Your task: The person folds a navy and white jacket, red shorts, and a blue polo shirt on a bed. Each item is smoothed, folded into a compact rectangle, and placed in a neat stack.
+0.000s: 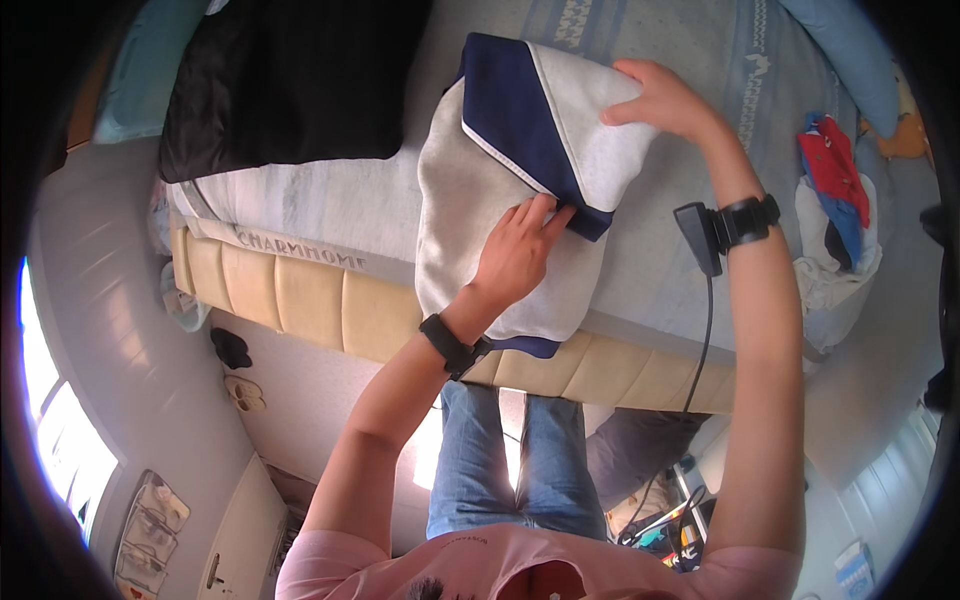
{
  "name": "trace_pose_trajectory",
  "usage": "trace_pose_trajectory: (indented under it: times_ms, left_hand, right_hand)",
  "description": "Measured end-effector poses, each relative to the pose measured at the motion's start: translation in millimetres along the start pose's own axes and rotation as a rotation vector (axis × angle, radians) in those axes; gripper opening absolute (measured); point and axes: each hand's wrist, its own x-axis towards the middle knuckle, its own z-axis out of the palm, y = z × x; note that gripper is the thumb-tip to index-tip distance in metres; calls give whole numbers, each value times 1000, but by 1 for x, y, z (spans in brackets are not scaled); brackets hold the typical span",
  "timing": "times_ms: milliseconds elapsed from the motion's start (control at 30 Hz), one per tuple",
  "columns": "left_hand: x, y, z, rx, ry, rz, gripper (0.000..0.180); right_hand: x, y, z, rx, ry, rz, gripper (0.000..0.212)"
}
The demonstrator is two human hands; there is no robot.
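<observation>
A light grey and white sweatshirt [460,210] with a navy panel lies partly folded on the bed, its navy hem sticking out at the near edge. One sleeve is laid across the body, and its navy cuff points toward the near right. At that cuff, my left hand [515,250] has its fingers bent and closed on the fabric. My right hand [665,98] grips the far right edge of the sweatshirt, thumb on top and fingers around the side. Both wrists wear black straps; a black device with a cable [700,238] sits at the right one.
The bed [330,215] has a pale blue-grey patterned cover and a cream padded side [310,305]. A black garment [290,90] lies at the far left. Red, blue and white clothes [838,190] are heaped at the right. Dark shoes and slippers [243,393] stand on the floor.
</observation>
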Motion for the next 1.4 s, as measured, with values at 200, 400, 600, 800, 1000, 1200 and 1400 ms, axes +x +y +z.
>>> trace_pose_trajectory:
  times_ms: [200,400,600,800,1000,1200,1400]
  left_hand:
    - [-8,-3,-3,-958,-321,-342,44]
    - [-3,-24,13,-1730,-382,-575,42]
    - [-11,-43,20,-2109,-306,-536,53]
    - [-55,-62,6,-2474,-22,-608,51]
    - [-81,-102,2,-2207,29,-678,43]
    - [-129,-144,-27,-1522,-70,-885,34]
    - [-162,-69,-70,-452,485,-677,25]
  right_hand:
    - [-52,-31,3,-20,148,-110,41]
    - [-76,-62,14,-72,242,-164,36]
    - [-146,-90,47,-299,407,-465,34]
    - [-218,-101,125,-337,387,-558,20]
    - [-272,-104,220,-244,365,-455,21]
    - [-274,-76,293,-311,300,-336,23]
    - [-291,-81,316,-315,200,-197,25]
